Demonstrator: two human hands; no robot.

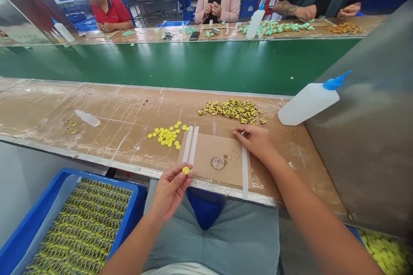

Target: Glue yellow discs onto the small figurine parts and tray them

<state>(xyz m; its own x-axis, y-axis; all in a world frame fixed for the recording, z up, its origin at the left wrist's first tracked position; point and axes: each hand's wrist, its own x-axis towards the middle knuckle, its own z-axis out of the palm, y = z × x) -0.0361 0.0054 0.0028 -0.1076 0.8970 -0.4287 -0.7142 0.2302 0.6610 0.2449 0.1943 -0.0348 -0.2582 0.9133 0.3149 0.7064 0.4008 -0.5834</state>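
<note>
My left hand pinches a small yellow disc at the near edge of the worktable. Just beyond it lies a loose group of the same yellow discs. My right hand rests on the far right corner of a taped-down cardboard mat, fingers curled; whether it holds anything is hidden. A pile of small yellow-and-black parts lies just beyond that hand. A small puddle of clear glue sits on the mat.
A white squeeze bottle with a blue nozzle leans at the right against a grey metal panel. A blue crate of yellow-black parts sits at my lower left. Three people work at a table beyond the green belt.
</note>
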